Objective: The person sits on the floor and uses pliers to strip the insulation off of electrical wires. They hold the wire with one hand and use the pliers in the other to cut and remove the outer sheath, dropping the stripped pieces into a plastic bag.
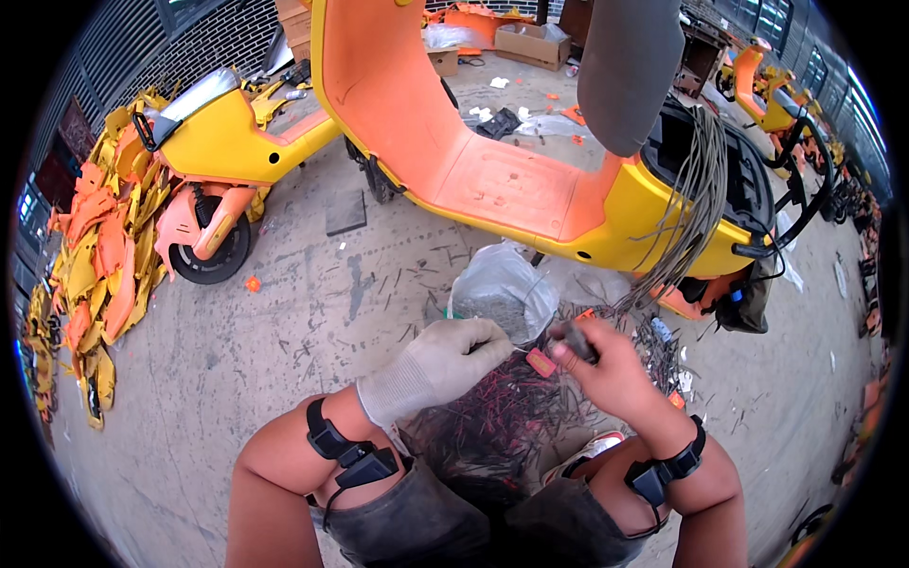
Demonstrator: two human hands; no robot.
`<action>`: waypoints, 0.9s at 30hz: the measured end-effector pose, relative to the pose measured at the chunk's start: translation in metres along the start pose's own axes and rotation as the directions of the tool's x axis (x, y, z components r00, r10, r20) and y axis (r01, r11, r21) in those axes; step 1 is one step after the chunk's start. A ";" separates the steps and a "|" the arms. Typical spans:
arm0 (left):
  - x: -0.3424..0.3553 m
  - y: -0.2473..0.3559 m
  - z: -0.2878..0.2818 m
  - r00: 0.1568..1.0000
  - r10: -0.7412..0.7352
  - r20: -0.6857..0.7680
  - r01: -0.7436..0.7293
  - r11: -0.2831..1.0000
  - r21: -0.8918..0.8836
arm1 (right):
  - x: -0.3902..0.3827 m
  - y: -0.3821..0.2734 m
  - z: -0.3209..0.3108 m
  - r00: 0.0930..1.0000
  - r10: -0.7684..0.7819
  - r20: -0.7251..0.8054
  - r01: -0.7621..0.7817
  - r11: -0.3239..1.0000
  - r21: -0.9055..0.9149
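Observation:
My left hand (440, 364), in a pale grey work glove, is closed in a pinch. A thin pale strand, which looks like wire (519, 351), shows at its fingertips. Close beside it, my bare right hand (606, 367) is wrapped around a dark grey handle-like object (576, 341); its exact kind is hard to make out. Between and just below the hands shows a small red block (541, 363). A clear plastic bag (507, 289) with grey material inside stands just beyond my hands. Under them, red and dark wire scraps (492, 417) cover the floor.
A yellow and orange scooter body (492, 189) stands ahead, a bundle of grey cables (696, 199) draped over its rear. Another scooter part with a wheel (213, 237) is at left, beside a heap of yellow and orange panels (109, 246). A cardboard box (532, 47) sits farther back.

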State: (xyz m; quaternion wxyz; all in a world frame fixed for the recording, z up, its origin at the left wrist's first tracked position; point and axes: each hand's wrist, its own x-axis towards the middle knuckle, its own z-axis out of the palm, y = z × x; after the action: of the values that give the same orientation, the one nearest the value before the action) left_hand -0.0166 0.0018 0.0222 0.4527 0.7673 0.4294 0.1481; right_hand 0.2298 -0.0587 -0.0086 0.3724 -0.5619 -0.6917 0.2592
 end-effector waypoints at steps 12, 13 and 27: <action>0.001 -0.001 -0.001 0.999 0.021 -0.048 -0.020 1.000 0.011 | -0.007 -0.014 0.007 0.952 0.198 0.233 -0.253 0.938 0.238; 0.001 -0.001 -0.001 0.998 0.025 -0.050 -0.024 1.000 0.020 | -0.007 -0.013 0.007 0.957 0.182 0.226 -0.237 0.939 0.250; -0.002 0.006 -0.010 0.982 -0.023 -0.190 0.039 0.996 0.082 | -0.007 -0.018 -0.006 0.899 0.313 0.307 -0.382 0.903 0.197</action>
State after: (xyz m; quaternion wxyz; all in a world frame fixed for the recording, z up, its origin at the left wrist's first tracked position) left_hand -0.0208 0.0043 0.0332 0.3789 0.7618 0.4881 0.1947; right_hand 0.2251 -0.0705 0.0070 0.2910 -0.5845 -0.5847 0.4814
